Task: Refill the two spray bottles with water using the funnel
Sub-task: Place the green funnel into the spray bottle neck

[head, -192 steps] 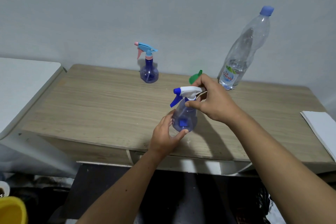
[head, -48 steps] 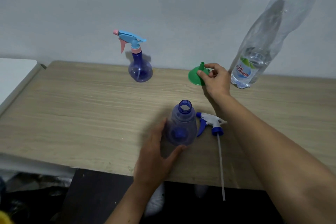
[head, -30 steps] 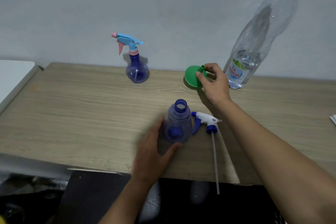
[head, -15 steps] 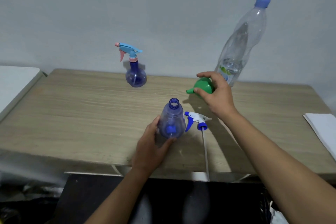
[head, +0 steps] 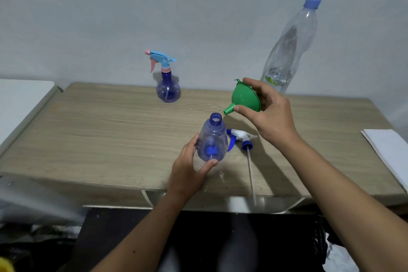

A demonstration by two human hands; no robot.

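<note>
Head view: left hand (head: 187,174) grips uncapped empty spray bottle (head: 213,139) on surface (head: 99,134); right hand (head: 268,115) holds green funnel (head: 245,98) above. Second spray bottle (head: 166,83) capped; water bottle (head: 289,48) part-full at back.

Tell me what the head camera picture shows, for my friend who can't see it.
A person's right hand holds a green funnel tilted above an open blue spray bottle, which the left hand steadies on a wooden table. Its white spray head lies beside it. Against the wall stand a second spray bottle and a capped water bottle.
</note>
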